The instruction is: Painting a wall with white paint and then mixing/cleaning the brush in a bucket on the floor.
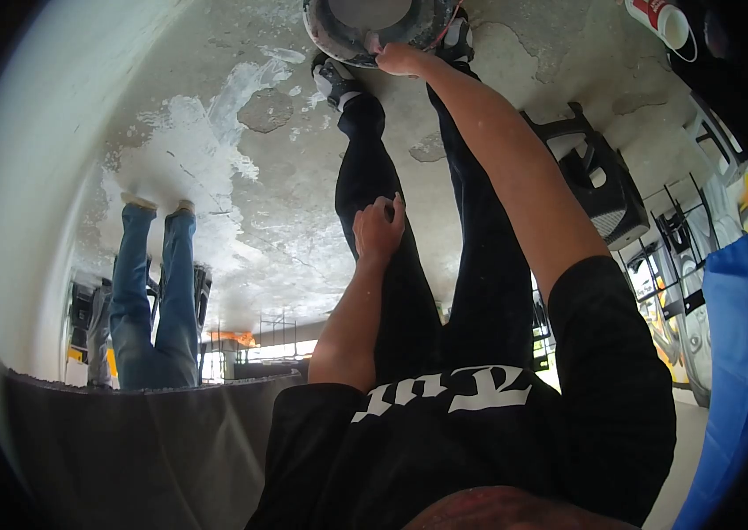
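My right hand [404,61] is at the near rim of a round black tub [341,50] with a grey middle, at the top of the head view. Its fingers are closed at the rim beside a small pinkish piece; what exactly they grip is not clear. My left hand [379,228] hangs over my left thigh, away from the tub, fingers curled and thumb raised. A dark spot shows between thumb and fingers; whether it is a gap or a small object cannot be told. The tub stands on the stained concrete floor [301,159], by my shoes [337,83].
A black plastic stool [602,185] lies or stands to the right. A white bucket [669,26] with a red label is at top right, a blue sheet [735,318] at the right edge. Another person's jeans-clad legs [178,278] show at left, beside a pale wall [29,218].
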A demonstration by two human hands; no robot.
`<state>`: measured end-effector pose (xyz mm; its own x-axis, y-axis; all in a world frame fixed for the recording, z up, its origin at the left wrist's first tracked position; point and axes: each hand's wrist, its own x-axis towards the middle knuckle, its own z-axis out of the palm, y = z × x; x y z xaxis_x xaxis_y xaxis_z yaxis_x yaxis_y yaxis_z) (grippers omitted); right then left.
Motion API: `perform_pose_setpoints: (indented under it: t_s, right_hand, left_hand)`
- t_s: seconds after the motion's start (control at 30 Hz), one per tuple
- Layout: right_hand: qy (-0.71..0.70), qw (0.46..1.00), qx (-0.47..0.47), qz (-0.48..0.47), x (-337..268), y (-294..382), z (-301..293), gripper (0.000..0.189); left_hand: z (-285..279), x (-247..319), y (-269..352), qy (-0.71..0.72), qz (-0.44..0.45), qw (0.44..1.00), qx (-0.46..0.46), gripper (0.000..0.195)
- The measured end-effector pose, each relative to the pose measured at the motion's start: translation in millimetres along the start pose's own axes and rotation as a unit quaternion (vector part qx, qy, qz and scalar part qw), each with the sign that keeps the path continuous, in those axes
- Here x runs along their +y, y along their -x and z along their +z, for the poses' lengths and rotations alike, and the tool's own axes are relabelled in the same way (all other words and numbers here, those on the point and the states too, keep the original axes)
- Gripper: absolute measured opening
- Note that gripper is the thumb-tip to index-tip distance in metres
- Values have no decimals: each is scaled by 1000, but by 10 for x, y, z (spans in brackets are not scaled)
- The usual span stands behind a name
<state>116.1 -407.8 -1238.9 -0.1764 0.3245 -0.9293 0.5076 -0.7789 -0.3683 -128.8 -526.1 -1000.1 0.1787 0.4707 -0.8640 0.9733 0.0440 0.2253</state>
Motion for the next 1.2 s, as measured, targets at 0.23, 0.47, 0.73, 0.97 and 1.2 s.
perform_pose_setpoints:
  t_s: [0.23, 0.47, 0.73, 0.97, 1.2]
  right_hand:
    - [-302, 904, 289, 93, 207, -222, 130, 43]
    - [-262, 965, 0, 22, -36, -116, 264, 33]
    - [276, 926, 187, -180, 638, -333, 181, 31]
    - [52, 976, 213, 9, 211, -144, 168, 35]
    - [-155, 894, 407, 102, -41, -81, 565, 34]
  left_hand:
    - [33, 195, -65, 9, 39, 999, -4, 38]
    - [20, 33, -34, 6, 1, 1000, -9, 37]
    - [148, 331, -102, 31, -2, 998, -50, 34]
    - [162, 208, -75, 21, 14, 1000, -8, 36]
    - [81, 113, -34, 12, -16, 999, -25, 33]
